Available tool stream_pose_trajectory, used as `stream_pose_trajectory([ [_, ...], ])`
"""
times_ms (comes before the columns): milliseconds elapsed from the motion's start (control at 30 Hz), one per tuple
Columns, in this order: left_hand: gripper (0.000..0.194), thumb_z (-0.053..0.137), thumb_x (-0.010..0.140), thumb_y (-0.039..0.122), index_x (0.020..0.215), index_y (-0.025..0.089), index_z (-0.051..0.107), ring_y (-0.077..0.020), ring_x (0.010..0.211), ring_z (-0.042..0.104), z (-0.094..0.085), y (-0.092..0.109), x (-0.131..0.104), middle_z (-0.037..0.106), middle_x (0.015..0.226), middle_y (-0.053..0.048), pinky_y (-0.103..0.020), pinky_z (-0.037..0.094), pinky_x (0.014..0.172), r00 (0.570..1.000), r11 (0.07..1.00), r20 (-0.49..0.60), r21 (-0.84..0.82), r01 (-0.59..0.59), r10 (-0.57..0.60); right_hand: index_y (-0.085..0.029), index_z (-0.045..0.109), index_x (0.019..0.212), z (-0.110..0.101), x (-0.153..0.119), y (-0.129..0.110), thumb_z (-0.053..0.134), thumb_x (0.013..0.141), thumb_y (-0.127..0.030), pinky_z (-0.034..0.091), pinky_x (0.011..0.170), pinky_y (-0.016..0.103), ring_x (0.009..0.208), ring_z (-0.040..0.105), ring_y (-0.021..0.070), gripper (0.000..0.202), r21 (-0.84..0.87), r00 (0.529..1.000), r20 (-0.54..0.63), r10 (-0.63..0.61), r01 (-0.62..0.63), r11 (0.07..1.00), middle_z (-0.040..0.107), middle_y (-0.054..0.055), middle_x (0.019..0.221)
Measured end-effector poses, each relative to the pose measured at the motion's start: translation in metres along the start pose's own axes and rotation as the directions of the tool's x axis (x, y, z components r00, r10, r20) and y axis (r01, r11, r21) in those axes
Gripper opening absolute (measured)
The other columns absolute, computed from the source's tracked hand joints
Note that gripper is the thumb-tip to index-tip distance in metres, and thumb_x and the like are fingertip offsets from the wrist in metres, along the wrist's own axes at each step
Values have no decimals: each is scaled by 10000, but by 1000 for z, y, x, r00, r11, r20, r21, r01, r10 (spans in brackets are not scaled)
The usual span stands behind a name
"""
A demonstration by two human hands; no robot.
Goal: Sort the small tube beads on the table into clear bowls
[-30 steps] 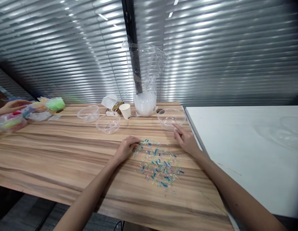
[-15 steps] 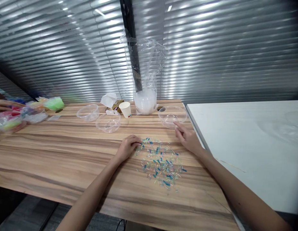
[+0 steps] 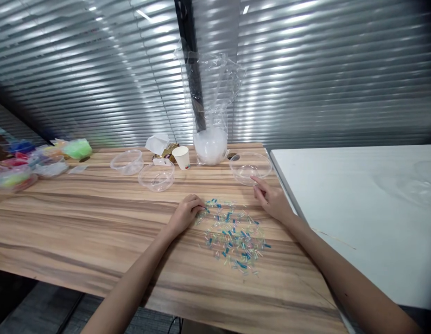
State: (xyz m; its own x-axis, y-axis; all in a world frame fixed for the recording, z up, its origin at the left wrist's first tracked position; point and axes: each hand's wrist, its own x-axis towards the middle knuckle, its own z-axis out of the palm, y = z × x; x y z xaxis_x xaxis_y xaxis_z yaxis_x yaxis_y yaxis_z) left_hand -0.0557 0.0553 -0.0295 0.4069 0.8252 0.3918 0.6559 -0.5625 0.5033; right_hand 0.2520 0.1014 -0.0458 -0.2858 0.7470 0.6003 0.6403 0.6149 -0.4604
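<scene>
Head view: tiny blue and pale tubular beads [image 3: 232, 237] lie thinly spread on the wood-grained table [image 3: 97, 222], presumably to separate them. The left hand [image 3: 186, 211] touches their edge, grip unreadable from here; the right hand [image 3: 273, 199], seemingly empty, points toward the clear round plastic bowl [image 3: 240, 175].

Silvery slatted blinds [image 3: 323, 74] catch bright light behind 1 wood-grained table [image 3: 79, 222] and 1 white table [image 3: 358, 195].
</scene>
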Motion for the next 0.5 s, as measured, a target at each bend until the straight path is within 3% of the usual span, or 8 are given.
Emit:
stream_pose_trajectory([
  [500,133,567,849,59,776,158,619,-172,793,560,4,1,-1,618,806,-44,-272,440,742,1000,999,-1,34,-10,10,-123,531,1290,0,0,-1,372,947,-263,443,582,277,512,540,158,403,13,1000,8,3,-4,1000,641,23,659],
])
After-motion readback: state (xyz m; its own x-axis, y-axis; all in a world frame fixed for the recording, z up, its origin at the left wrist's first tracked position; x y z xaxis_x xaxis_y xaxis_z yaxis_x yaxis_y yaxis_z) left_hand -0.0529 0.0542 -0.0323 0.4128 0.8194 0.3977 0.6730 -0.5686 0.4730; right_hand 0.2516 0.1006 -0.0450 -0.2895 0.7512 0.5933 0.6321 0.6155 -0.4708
